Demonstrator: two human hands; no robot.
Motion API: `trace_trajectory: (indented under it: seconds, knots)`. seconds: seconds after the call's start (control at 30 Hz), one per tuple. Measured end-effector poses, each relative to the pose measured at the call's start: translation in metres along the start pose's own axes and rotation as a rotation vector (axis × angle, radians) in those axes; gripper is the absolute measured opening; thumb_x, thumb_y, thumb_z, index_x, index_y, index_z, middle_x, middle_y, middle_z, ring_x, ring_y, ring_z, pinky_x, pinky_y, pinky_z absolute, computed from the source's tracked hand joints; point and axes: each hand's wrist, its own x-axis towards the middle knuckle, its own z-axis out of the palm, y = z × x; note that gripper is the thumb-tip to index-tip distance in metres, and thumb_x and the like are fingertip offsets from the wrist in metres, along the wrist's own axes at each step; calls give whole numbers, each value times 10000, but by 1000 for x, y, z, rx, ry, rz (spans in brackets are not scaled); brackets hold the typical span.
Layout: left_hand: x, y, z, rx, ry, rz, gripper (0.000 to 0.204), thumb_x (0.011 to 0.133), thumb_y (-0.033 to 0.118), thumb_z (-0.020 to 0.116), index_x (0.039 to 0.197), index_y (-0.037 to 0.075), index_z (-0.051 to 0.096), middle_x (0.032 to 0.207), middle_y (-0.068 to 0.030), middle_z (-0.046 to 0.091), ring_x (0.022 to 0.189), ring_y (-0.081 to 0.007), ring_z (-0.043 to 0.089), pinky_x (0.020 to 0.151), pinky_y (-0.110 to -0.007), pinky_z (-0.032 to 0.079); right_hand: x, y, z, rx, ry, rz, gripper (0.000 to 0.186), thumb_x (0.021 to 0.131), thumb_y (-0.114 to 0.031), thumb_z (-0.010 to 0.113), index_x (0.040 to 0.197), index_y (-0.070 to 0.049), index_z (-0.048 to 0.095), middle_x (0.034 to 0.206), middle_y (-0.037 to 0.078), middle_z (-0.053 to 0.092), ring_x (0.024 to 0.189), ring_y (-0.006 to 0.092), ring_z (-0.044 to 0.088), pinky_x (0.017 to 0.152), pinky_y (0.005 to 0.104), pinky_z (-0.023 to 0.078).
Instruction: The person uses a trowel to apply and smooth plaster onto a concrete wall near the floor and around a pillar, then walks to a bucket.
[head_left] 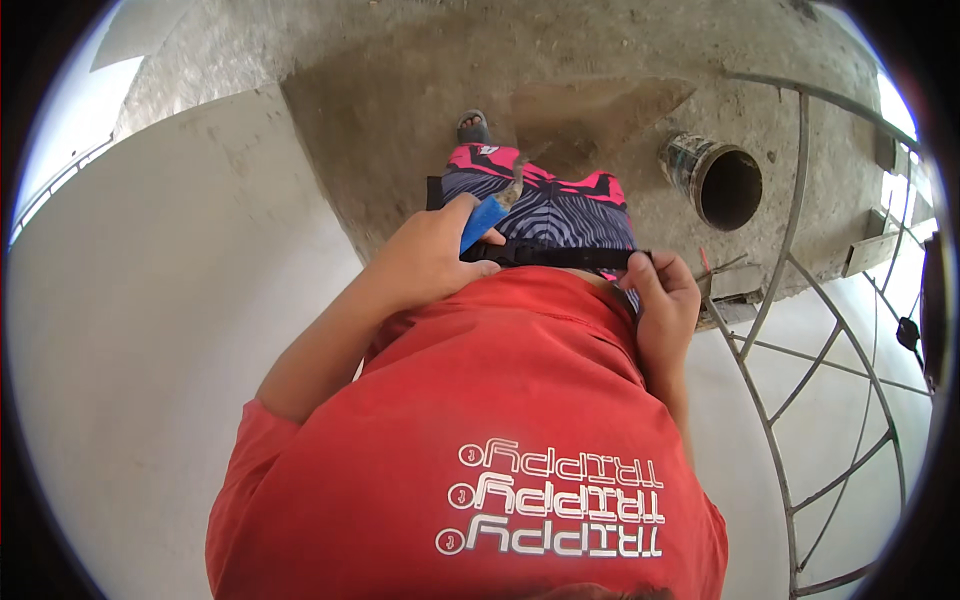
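My left hand (428,248) is closed at the left of my waist, around a tool with a blue handle (484,222) and a narrow, dirt-caked end pointing away from me. Its fingers also rest at the buckle of a black belt (570,257). On the other side, my right hand (664,298) pinches the strap of that belt between thumb and fingers. The strap runs fairly straight between both hands, below the hem of my red shirt (520,360). Pink and dark patterned shorts (550,215) show beyond it.
A dirty bucket (681,160) lies or stands to the right, its dark opening facing me. Metal scaffold bars (797,200) curve along the right side. A pale wall (180,290) fills the left. Ahead, a sandalled foot (473,127) is on the stained concrete floor (400,80).
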Motion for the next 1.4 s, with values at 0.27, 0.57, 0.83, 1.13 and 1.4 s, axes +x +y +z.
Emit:
trace_trajectory:
  seconds: [0.27,0.57,0.83,1.13,1.4]
  knots:
    - [32,10,4,-146,14,87,614,778,236,831,1246,-23,530,1145,-118,756,1068,-318,704,933,-372,529,30,-1,9,300,-82,151,187,1014,-185,667,988,-6,625,864,66,683,813,139,650,800,296,540]
    - [51,10,29,-21,92,136,495,813,261,812,1187,10,607,965,-163,731,895,-310,707,834,-395,543,47,-14,41,414,-245,117,131,1013,-114,655,1015,16,643,898,88,702,819,150,691,818,297,582]
    - [50,3,36,-315,376,-66,339,889,178,705,1148,-12,597,924,-148,725,725,-215,710,666,-340,563,11,-22,48,-705,-474,-509,141,861,-161,769,961,-61,768,989,94,746,971,270,685,860,387,539]
    - [49,19,23,-750,523,-107,264,944,132,608,1128,-6,477,858,-147,734,592,-148,652,541,-277,527,3,-24,41,-721,-609,-654,197,851,-248,798,908,-60,777,906,69,746,904,273,676,804,403,522]
    - [44,26,17,-711,584,11,207,962,126,609,1084,19,480,864,-171,733,549,-144,642,500,-267,507,41,-28,65,-679,-386,-287,322,853,-225,797,1095,-21,743,1002,123,755,879,269,699,803,378,541]
